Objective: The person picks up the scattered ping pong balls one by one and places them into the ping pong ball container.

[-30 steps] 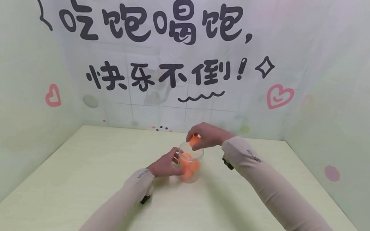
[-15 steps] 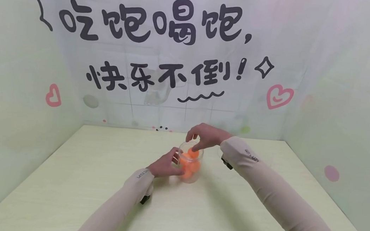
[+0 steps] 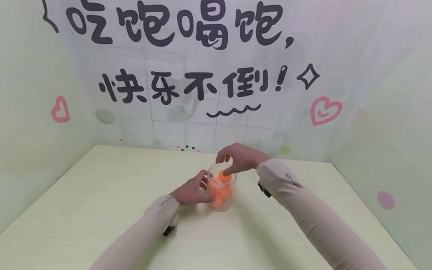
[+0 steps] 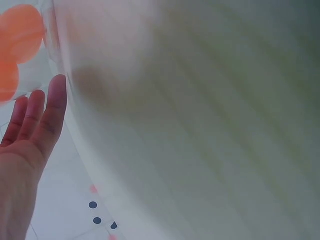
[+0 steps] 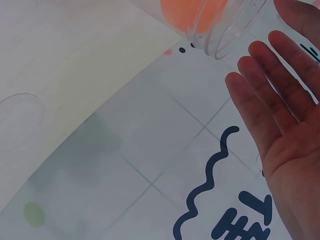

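A clear plastic jar (image 3: 220,208) stands on the table with several orange ping-pong balls in it. The uppermost ball (image 3: 224,176) lies just under the jar's rim. My left hand (image 3: 191,191) holds the jar from the left, thumb in front and fingers behind. In the left wrist view its fingers reach up beside the jar, near the orange balls (image 4: 22,34). Over the mouth hovers my right hand (image 3: 241,157), its fingers spread and relaxed. The right wrist view shows its palm (image 5: 295,160) bare, close to the threaded jar neck (image 5: 215,42).
A clear round lid (image 5: 19,121) lies on the pale wooden table (image 3: 124,175), to the right of the jar. Behind the table rises a white printed backdrop (image 3: 186,135) with dark lettering, and similar sheets line both sides.
The right hand held a ball above the jar a second ago. It has let go, and that ball now lies on top inside the jar. The left hand keeps its hold.
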`<state>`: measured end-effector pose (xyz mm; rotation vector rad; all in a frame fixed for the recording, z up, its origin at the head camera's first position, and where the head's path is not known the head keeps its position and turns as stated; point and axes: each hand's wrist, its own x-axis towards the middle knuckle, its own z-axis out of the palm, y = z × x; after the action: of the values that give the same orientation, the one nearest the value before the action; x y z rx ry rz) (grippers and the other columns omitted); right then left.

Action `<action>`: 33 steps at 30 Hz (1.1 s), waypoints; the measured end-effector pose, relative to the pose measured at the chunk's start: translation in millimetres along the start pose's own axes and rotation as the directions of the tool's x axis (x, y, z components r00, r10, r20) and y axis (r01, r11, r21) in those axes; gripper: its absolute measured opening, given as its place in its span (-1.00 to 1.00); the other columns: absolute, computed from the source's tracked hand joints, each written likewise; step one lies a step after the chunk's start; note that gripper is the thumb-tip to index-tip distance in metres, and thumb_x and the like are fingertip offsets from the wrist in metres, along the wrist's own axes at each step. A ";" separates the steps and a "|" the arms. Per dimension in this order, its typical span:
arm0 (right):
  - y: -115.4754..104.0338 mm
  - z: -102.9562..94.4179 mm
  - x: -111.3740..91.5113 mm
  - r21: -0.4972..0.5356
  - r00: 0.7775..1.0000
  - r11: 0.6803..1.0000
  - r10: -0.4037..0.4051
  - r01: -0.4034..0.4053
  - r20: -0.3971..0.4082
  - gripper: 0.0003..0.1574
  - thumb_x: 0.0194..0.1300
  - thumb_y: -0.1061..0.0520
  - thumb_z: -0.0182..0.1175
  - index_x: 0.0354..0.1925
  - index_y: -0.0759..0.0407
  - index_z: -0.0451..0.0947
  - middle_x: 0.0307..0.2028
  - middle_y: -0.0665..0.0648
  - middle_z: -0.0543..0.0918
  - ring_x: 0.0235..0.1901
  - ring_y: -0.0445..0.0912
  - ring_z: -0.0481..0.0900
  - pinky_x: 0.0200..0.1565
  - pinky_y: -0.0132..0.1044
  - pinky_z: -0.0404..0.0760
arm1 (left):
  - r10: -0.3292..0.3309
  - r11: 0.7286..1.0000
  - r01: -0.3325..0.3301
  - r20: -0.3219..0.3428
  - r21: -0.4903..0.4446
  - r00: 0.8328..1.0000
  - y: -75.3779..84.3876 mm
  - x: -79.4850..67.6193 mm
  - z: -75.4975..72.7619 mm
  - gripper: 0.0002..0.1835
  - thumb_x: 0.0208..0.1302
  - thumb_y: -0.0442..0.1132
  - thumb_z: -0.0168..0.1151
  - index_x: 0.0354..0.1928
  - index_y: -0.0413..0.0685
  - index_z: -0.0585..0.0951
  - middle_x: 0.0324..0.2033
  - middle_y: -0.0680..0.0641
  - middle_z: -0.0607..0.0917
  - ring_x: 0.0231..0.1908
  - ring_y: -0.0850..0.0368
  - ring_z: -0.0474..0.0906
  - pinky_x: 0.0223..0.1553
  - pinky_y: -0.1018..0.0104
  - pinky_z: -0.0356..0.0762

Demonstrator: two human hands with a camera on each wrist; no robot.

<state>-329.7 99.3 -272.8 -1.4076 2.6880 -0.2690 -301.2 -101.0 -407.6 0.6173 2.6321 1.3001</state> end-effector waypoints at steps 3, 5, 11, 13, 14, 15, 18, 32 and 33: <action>1.4 0.7 0.1 -0.002 1.000 1.000 -0.006 0.006 -0.002 -0.61 0.08 0.13 0.36 -0.07 0.16 0.61 -0.13 0.05 0.69 -0.12 -0.06 0.58 -0.09 -0.26 0.56 | -0.017 1.000 0.017 -0.005 -0.005 1.000 0.2 -0.4 -0.4 -0.31 0.05 -0.10 0.38 0.18 -0.04 0.25 -0.04 -0.08 0.53 0.01 0.03 0.46 -0.03 0.12 0.48; 3.0 1.5 -0.3 -0.001 1.000 1.000 -0.002 0.002 -0.002 -0.62 0.09 0.12 0.36 -0.08 0.14 0.61 -0.13 0.02 0.68 -0.12 -0.08 0.58 -0.09 -0.27 0.56 | -0.017 1.000 0.017 -0.002 -0.006 1.000 -0.2 -0.6 -0.8 -0.31 0.05 -0.10 0.38 0.17 -0.05 0.26 -0.04 -0.08 0.53 0.01 0.03 0.46 -0.03 0.13 0.48; 8.4 1.9 -4.0 0.018 1.000 1.000 0.012 -0.011 -0.027 -0.63 0.08 0.15 0.36 -0.10 0.19 0.61 -0.14 0.08 0.69 -0.14 -0.05 0.59 -0.09 -0.26 0.57 | 0.014 1.000 -0.014 0.000 -0.009 1.000 -4.3 -0.6 -2.5 -0.32 0.06 -0.11 0.37 0.16 -0.07 0.25 -0.03 -0.10 0.54 0.02 0.01 0.46 -0.05 0.15 0.48; 9.9 1.4 -5.7 0.017 0.999 1.000 0.015 -0.015 -0.031 -0.63 0.09 0.15 0.35 -0.10 0.21 0.61 -0.14 0.10 0.69 -0.14 -0.03 0.60 -0.08 -0.25 0.57 | 0.015 1.000 -0.015 0.001 -0.014 1.000 -5.1 -1.0 -2.7 -0.33 0.06 -0.11 0.37 0.16 -0.07 0.25 -0.03 -0.09 0.54 0.02 0.00 0.45 -0.06 0.16 0.47; 10.7 1.2 -6.7 0.021 0.999 1.000 0.015 -0.015 -0.033 -0.63 0.09 0.15 0.35 -0.10 0.23 0.60 -0.14 0.12 0.69 -0.14 -0.01 0.60 -0.07 -0.24 0.57 | 0.014 1.000 -0.014 0.000 -0.013 1.000 -5.4 -1.3 -2.7 -0.33 0.06 -0.11 0.37 0.15 -0.07 0.25 -0.03 -0.09 0.54 0.01 0.01 0.45 -0.07 0.17 0.47; 11.8 1.3 -7.8 0.021 0.999 1.000 0.018 -0.018 -0.033 -0.63 0.10 0.15 0.34 -0.09 0.24 0.60 -0.13 0.13 0.69 -0.14 -0.01 0.60 -0.06 -0.23 0.56 | 0.013 1.000 -0.013 0.000 -0.013 1.000 -5.6 -1.6 -2.6 -0.33 0.06 -0.10 0.37 0.15 -0.07 0.25 -0.04 -0.09 0.54 0.01 0.01 0.45 -0.07 0.17 0.46; 14.6 1.0 -11.5 0.025 0.999 0.999 0.028 -0.027 -0.035 -0.63 0.10 0.14 0.34 -0.09 0.25 0.60 -0.14 0.14 0.69 -0.14 0.00 0.61 -0.05 -0.20 0.57 | 0.008 1.000 -0.008 -0.002 -0.009 1.000 -5.5 -2.0 -2.3 -0.33 0.06 -0.10 0.36 0.16 -0.07 0.25 -0.03 -0.10 0.54 0.01 0.00 0.45 -0.08 0.16 0.47; 27.9 8.5 -30.9 0.052 0.994 0.993 0.108 -0.107 -0.028 -0.65 0.12 0.13 0.31 -0.09 0.22 0.59 -0.14 0.13 0.68 -0.14 -0.01 0.61 -0.06 -0.19 0.56 | -0.048 0.995 0.053 -0.063 0.081 0.997 -5.6 -6.4 -20.9 -0.19 0.01 -0.09 0.43 0.26 -0.07 0.22 0.01 -0.17 0.52 0.01 -0.02 0.51 0.00 0.06 0.50; 28.4 9.2 -32.3 0.056 0.993 0.992 0.118 -0.117 -0.028 -0.65 0.12 0.13 0.31 -0.10 0.22 0.59 -0.14 0.13 0.68 -0.13 0.00 0.61 -0.05 -0.18 0.56 | -0.051 0.994 0.057 -0.066 0.088 0.996 -4.1 -7.0 -24.8 -0.18 0.02 -0.10 0.43 0.27 -0.08 0.21 0.03 -0.19 0.51 0.02 -0.04 0.51 0.01 0.04 0.50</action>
<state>-332.6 140.7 -287.4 -1.2352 2.7533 -0.3541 -303.6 -124.2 -395.8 0.5207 2.7513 1.2117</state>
